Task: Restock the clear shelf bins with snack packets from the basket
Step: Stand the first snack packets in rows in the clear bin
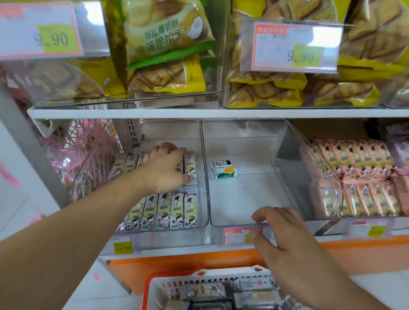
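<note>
Shop: price tags (295,46), stocked shelves (129,109)

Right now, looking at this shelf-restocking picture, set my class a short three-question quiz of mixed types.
1. True or false: the middle clear bin holds exactly one packet, the white-and-green snack packet.
2. Which hand reaches into the left clear bin? A) left hand B) right hand
3. Fill in: the right hand's fingers rest on the middle bin's front ____.

Key: 1 true; 2 A; 3 edge
</note>
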Available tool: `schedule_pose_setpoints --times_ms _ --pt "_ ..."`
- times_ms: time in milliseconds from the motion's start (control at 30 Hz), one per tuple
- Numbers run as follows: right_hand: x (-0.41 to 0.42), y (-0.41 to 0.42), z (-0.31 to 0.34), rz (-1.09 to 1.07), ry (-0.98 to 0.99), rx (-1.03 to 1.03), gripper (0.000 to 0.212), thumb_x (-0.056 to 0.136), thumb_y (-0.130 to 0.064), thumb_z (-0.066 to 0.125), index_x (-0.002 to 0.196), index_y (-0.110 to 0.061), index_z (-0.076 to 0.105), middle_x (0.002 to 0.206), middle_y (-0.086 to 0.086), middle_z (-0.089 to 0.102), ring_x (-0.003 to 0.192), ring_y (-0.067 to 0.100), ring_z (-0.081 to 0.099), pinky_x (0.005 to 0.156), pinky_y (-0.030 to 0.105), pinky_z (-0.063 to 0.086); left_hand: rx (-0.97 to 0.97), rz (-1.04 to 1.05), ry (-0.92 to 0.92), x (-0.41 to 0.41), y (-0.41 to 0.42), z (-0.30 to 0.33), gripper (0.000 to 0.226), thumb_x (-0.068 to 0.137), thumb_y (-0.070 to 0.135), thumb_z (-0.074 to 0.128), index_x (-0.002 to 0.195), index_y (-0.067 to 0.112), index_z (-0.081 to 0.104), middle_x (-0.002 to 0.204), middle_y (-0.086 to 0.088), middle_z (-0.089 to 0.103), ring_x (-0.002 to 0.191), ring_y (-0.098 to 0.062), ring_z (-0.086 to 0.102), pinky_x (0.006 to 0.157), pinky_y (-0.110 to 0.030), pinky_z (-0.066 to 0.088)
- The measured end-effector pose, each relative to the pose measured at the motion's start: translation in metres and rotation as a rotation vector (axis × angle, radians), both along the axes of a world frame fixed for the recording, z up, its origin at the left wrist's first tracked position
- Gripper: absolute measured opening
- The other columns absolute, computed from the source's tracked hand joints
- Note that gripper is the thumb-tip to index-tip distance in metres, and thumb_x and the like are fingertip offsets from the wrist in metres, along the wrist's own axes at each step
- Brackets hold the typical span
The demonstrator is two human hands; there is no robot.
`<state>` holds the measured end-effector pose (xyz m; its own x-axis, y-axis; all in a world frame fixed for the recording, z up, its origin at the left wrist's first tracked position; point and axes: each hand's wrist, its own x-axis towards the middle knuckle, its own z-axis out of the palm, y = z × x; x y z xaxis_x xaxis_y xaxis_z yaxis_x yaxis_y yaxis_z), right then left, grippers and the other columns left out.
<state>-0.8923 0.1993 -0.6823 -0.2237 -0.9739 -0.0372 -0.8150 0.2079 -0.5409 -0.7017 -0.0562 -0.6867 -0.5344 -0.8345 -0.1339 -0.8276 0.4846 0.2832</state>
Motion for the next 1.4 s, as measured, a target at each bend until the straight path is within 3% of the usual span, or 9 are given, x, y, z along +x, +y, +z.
schedule_pose_setpoints --times_ms 300,433,600,700,800,867,1000,1200,1400 --pt "0.001 0.024 -0.001 0.055 0.085 -0.144 0.038 0.103 -0.030 0.060 0.138 -0.016 0.056 0.137 -0.003 0.052 0.135 0.015 0.040 0.114 0.026 0.030 -0.093 -0.076 0.417 0.059 0.132 0.024 0.044 0.097 0.040 0.067 0.138 0.031 0.055 0.135 0.009 0.048 0.130 -0.010 0.040 0.102 -0.024 0.029" --pt "0.012 0.050 -0.017 0.134 0.103 -0.157 0.015 0.097 -0.019 0.061 0.112 -0.017 0.064 0.111 -0.003 0.056 0.101 0.014 0.054 0.092 0.030 0.044 -0.006 0.012 0.559 0.081 0.195 -0.014 0.019 0.093 0.026 0.067 0.111 0.028 0.065 0.114 0.005 0.058 0.098 -0.008 0.059 0.084 -0.028 0.048" --pt "0.034 0.093 -0.100 0.378 0.155 0.570 0.021 0.093 -0.004 0.055 0.110 0.003 0.065 0.097 0.022 0.064 0.084 0.034 0.059 0.070 0.045 0.047 0.432 0.133 -0.093 0.105 0.262 -0.099 0.046 0.098 0.046 0.050 0.132 0.017 0.056 0.141 -0.007 0.047 0.116 -0.026 0.059 0.090 -0.030 0.048" --pt "0.038 0.129 -0.151 0.474 0.260 0.864 0.016 0.090 -0.007 0.059 0.099 0.006 0.061 0.080 0.017 0.050 0.072 0.030 0.052 0.061 0.040 0.044 0.580 0.205 -0.321 0.116 0.289 -0.121 0.047 0.106 0.039 0.047 0.138 0.005 0.041 0.157 -0.015 0.014 0.089 -0.020 0.058 0.073 -0.030 0.049" --pt "0.047 0.154 -0.180 0.540 0.366 0.937 0.030 0.098 -0.034 0.059 0.109 -0.007 0.067 0.108 0.015 0.064 0.094 0.033 0.063 0.080 0.043 0.058 0.564 0.228 -0.283 0.111 0.301 -0.121 0.055 0.104 0.041 0.049 0.143 0.006 0.034 0.158 -0.016 0.004 0.085 -0.020 0.059 0.077 -0.034 0.047" --pt "0.051 0.160 -0.188 0.564 0.378 0.961 0.035 0.104 -0.024 0.050 0.132 -0.009 0.062 0.132 0.015 0.054 0.120 0.032 0.054 0.091 0.040 0.051 0.561 0.220 -0.267 0.104 0.305 -0.115 0.046 0.105 0.035 0.046 0.142 0.010 0.037 0.155 -0.016 0.014 0.108 -0.024 0.058 0.091 -0.037 0.048" --pt "0.049 0.157 -0.194 0.532 0.357 1.030 0.041 0.100 -0.015 0.050 0.139 -0.007 0.056 0.150 0.017 0.047 0.150 0.030 0.029 0.096 0.047 0.050 0.556 0.190 -0.262 0.101 0.304 -0.114 0.034 0.103 0.027 0.047 0.135 0.016 0.040 0.148 -0.015 0.022 0.098 -0.018 0.051 0.084 -0.028 0.046" --pt "0.049 0.149 -0.181 0.431 0.292 1.063 0.020 0.090 -0.020 0.065 0.101 -0.004 0.068 0.099 0.014 0.065 0.075 0.023 0.058 0.059 0.033 0.046 0.555 0.127 -0.384 0.099 0.298 -0.110 0.041 0.104 0.028 0.045 0.142 0.013 0.042 0.146 -0.017 0.032 0.125 -0.029 0.048 0.106 -0.042 0.047" --pt "0.044 0.112 -0.113 0.413 -0.050 0.915 0.023 0.105 -0.025 0.057 0.122 -0.016 0.069 0.116 0.007 0.069 0.086 0.014 0.059 0.075 0.029 0.048 0.505 -0.014 -0.326 0.090 0.275 -0.065 0.042 0.104 0.033 0.050 0.142 0.015 0.051 0.134 -0.007 0.061 0.106 -0.018 0.060 0.096 -0.038 0.054"
